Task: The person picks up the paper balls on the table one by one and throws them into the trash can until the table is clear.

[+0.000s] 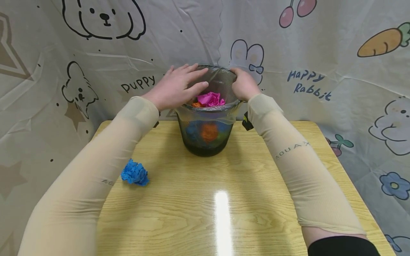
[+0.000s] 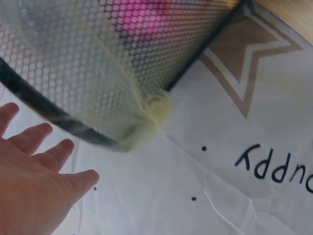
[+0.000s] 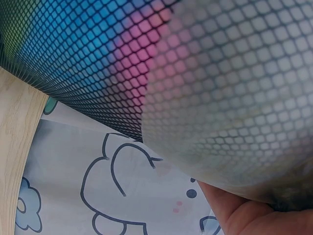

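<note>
A black mesh wastebasket (image 1: 205, 142) stands upright at the table's far side, lined with a clear plastic bag (image 1: 208, 113) folded over its rim. Inside lie crumpled paper balls: a pink one (image 1: 211, 99) on top, with orange, blue and green showing through the mesh. My right hand (image 1: 245, 85) grips the rim and the bag at the right side; some of its fingers are hidden. At the rim's left, my left hand (image 1: 182, 85) is spread with fingers straight. In the left wrist view, the left hand (image 2: 39, 171) appears just apart from the rim.
A blue crumpled paper ball (image 1: 135, 173) lies on the wooden table (image 1: 179, 199), left of the wastebasket and beside my left forearm. Behind the table hangs a printed curtain (image 1: 198, 32) with cartoon animals and lettering, close to the wastebasket's back.
</note>
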Demonstrator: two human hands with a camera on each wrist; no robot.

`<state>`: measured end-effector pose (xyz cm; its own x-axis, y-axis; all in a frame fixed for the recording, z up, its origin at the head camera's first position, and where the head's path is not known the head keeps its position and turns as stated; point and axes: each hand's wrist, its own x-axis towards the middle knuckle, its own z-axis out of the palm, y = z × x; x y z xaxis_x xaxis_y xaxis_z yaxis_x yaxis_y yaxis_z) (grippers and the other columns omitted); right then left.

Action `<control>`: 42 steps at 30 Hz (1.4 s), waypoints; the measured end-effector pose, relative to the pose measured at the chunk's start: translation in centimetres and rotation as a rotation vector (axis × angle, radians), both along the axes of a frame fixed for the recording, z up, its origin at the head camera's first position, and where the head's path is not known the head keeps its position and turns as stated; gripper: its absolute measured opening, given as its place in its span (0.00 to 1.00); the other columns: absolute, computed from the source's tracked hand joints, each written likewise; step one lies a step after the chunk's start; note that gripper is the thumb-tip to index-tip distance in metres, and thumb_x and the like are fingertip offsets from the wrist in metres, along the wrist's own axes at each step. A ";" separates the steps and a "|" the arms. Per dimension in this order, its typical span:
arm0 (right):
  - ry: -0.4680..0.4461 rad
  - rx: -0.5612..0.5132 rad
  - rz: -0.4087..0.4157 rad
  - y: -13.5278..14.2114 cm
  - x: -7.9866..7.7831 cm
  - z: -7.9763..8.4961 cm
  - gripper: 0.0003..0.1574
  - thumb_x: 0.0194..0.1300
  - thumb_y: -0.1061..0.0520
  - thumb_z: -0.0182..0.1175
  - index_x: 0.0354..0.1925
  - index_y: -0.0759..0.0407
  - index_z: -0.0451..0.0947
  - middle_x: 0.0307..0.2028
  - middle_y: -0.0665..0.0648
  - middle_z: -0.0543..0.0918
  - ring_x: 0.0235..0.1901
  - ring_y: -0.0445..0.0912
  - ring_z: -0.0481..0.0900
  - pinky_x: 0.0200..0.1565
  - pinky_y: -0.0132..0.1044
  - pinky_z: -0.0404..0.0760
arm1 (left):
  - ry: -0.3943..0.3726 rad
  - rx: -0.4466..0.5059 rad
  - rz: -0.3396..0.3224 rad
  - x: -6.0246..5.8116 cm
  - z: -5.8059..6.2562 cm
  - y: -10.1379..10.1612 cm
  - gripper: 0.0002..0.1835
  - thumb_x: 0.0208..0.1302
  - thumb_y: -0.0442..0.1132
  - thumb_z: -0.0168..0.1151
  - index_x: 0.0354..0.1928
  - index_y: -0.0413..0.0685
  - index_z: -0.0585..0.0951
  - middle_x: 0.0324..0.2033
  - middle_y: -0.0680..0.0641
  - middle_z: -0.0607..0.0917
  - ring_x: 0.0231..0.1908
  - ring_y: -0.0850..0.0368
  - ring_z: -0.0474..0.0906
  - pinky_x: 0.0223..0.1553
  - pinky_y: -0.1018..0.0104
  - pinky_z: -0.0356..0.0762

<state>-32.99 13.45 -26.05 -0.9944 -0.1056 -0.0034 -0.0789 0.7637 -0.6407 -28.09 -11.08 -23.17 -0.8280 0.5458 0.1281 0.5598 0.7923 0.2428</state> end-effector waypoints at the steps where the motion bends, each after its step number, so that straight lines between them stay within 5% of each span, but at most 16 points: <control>1: 0.001 0.000 0.000 0.0 0.0 0.0 0.45 0.69 0.69 0.38 0.82 0.51 0.49 0.76 0.57 0.62 0.65 0.51 0.67 0.65 0.44 0.68 | 0.005 -0.001 0.001 0.0 0.0 -0.3 0.37 0.77 0.69 0.35 0.82 0.65 0.54 0.81 0.47 0.49 0.79 0.45 0.39 0.75 0.40 0.26; 6: -0.001 0.002 -0.003 0.0 -0.1 0.0 0.44 0.71 0.68 0.37 0.82 0.51 0.50 0.76 0.56 0.63 0.62 0.50 0.67 0.61 0.44 0.70 | 0.011 -0.007 0.031 0.4 0.1 -2.0 0.37 0.78 0.69 0.34 0.82 0.66 0.50 0.81 0.47 0.45 0.79 0.44 0.35 0.74 0.41 0.23; 24: -0.015 0.016 -0.002 0.3 0.1 -0.1 0.47 0.69 0.70 0.37 0.83 0.50 0.47 0.79 0.55 0.57 0.73 0.50 0.60 0.70 0.45 0.64 | 0.038 -0.049 0.159 0.7 -0.9 -9.1 0.38 0.78 0.68 0.33 0.83 0.64 0.46 0.81 0.44 0.41 0.79 0.38 0.35 0.72 0.35 0.21; 32: -0.008 0.015 -0.006 0.1 0.0 -0.2 0.46 0.69 0.69 0.38 0.83 0.50 0.48 0.78 0.55 0.59 0.72 0.51 0.62 0.70 0.45 0.64 | 0.010 -0.074 0.233 0.5 -2.6 -13.1 0.41 0.78 0.68 0.36 0.83 0.59 0.45 0.81 0.40 0.41 0.78 0.34 0.36 0.69 0.29 0.23; 42: -0.011 0.005 -0.008 0.0 -0.2 -0.1 0.46 0.70 0.68 0.38 0.83 0.49 0.48 0.78 0.55 0.59 0.72 0.51 0.62 0.71 0.45 0.62 | -0.103 -0.117 0.327 1.0 -6.2 -17.4 0.51 0.72 0.73 0.44 0.83 0.50 0.43 0.78 0.29 0.47 0.75 0.26 0.43 0.66 0.20 0.33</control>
